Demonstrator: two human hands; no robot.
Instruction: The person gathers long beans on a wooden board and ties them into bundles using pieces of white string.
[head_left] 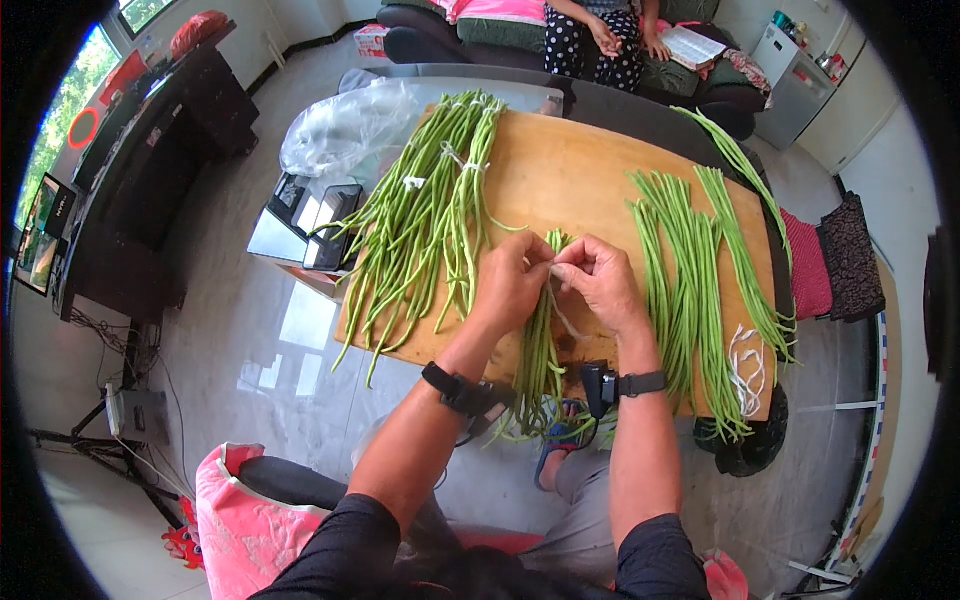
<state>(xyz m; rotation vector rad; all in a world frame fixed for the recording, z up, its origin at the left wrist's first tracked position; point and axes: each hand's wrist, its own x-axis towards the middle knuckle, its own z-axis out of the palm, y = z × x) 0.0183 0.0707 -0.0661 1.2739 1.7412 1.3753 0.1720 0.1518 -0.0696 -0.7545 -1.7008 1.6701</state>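
Note:
My left hand (514,275) and my right hand (600,280) meet above a narrow bundle of long green beans (540,352) on a wooden board (545,170), both pinched on a pale string (562,310) at the bundle's upper part. A strand of it hangs between them. At the board's left lie several bean bunches (420,220), some tied with white ties. Loose rows of beans (675,280) lie at the right, beside a tangle of white strings (750,375) near the front right corner.
A clear plastic bag (340,135) and a boxy item (295,235) lie left of the board. A dark cabinet (150,150) stands farther left. Across the table, another person (595,45) sits on a sofa (460,30). A pink-covered seat (240,540) is at the lower left.

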